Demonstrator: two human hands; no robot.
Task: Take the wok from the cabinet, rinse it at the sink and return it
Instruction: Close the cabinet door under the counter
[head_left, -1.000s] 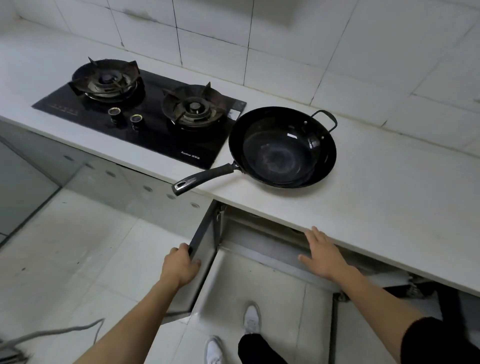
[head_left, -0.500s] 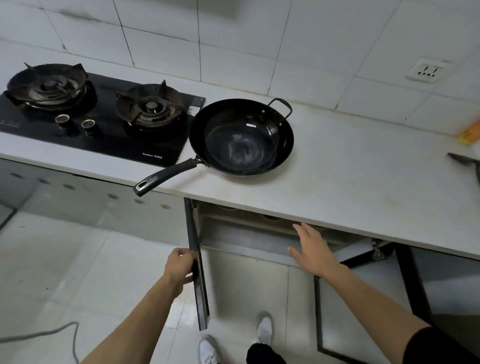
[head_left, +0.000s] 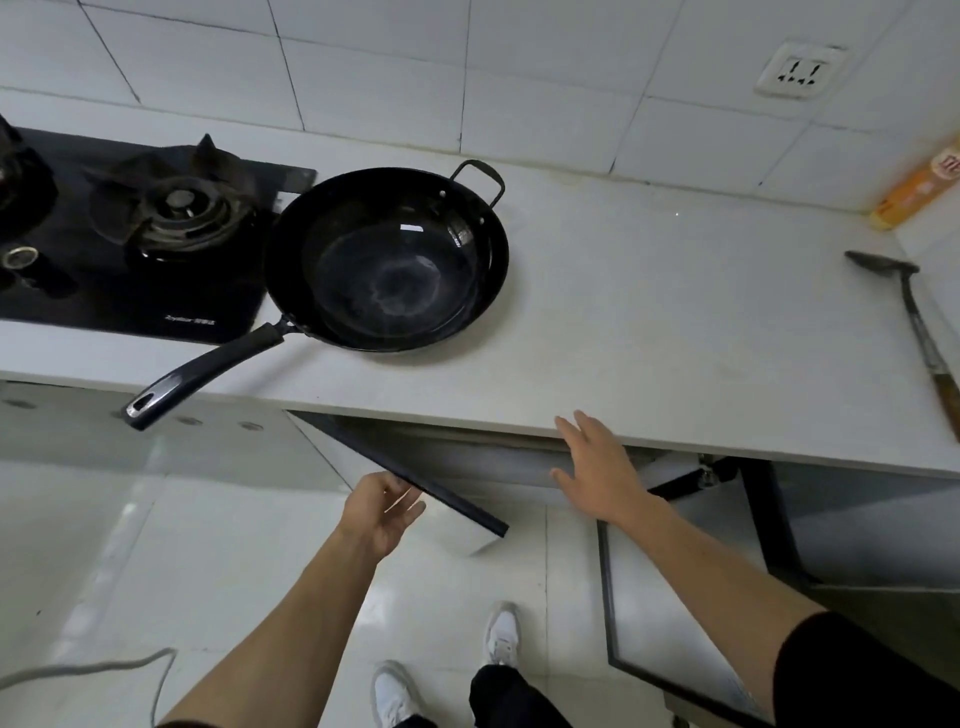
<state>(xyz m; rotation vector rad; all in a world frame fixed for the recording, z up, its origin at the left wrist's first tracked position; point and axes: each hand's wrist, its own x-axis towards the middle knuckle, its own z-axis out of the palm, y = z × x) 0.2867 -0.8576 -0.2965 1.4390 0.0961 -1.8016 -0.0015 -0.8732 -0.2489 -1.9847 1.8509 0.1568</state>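
The black wok (head_left: 387, 270) sits on the white counter (head_left: 675, 332) beside the stove, its long handle (head_left: 202, 371) sticking out over the counter's front edge. Below it the cabinet stands open. My left hand (head_left: 384, 512) touches the outer face of the left cabinet door (head_left: 441, 493) with loose, relaxed fingers; the door is partly swung in. My right hand (head_left: 597, 470) is spread flat with straight fingers just under the counter edge, in front of the cabinet opening, and holds nothing. The right cabinet door (head_left: 670, 613) hangs wide open.
A black gas stove (head_left: 171, 208) lies left of the wok. A metal spatula (head_left: 919, 332) rests at the counter's right end, near an orange package (head_left: 919, 187). A wall socket (head_left: 800, 70) is above. A grey cable (head_left: 104, 670) runs over the floor by my feet.
The left door has swung toward the cabinet. My left hand has gone from gripping its edge to resting loosely against it. My right hand has risen toward the counter edge. The view has shifted right.
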